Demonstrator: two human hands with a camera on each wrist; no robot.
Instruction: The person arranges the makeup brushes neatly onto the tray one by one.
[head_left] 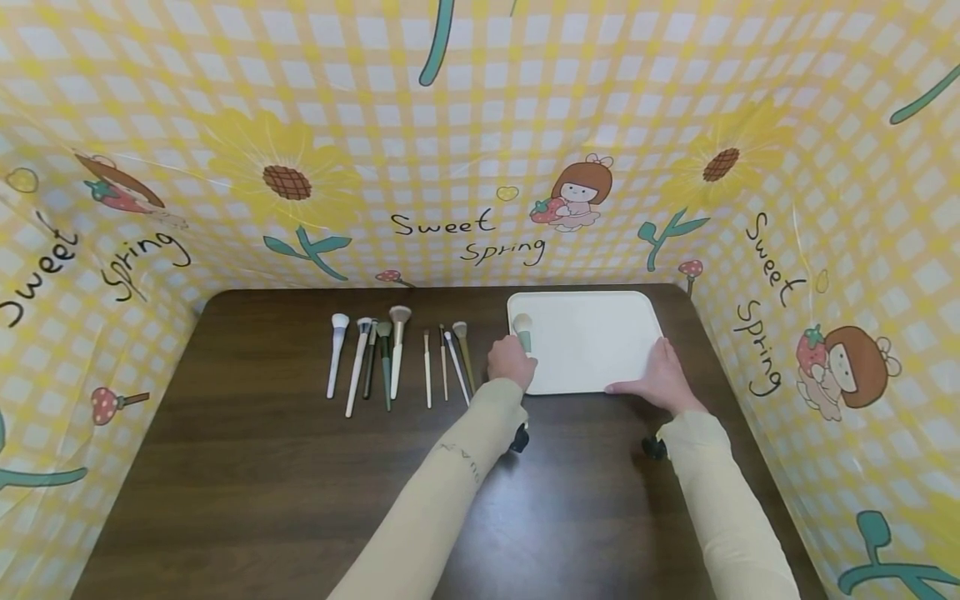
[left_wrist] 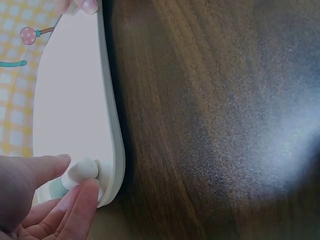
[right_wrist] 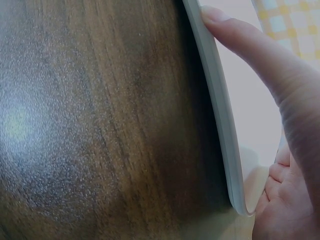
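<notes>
My left hand (head_left: 512, 361) pinches a makeup brush (head_left: 522, 323) over the left end of a white rectangular tray (head_left: 588, 346). The brush has pale bristles and a light green section, and its bristle end points toward the back wall. Close up in the left wrist view, thumb and fingertips sit on either side of the brush's rounded white end (left_wrist: 84, 169), just inside the tray's corner. At the other end, my right hand (head_left: 663, 379) holds the tray by its front right corner. Its thumb (right_wrist: 245, 37) lies over the front rim while the fingers run along the right side.
Left of the tray, several makeup brushes lie side by side on the dark wooden table (head_left: 247, 467), among them a white one (head_left: 337, 354) and a large tan-headed one (head_left: 398, 350). A yellow checked cloth (head_left: 450, 150) hangs along the table's back and sides.
</notes>
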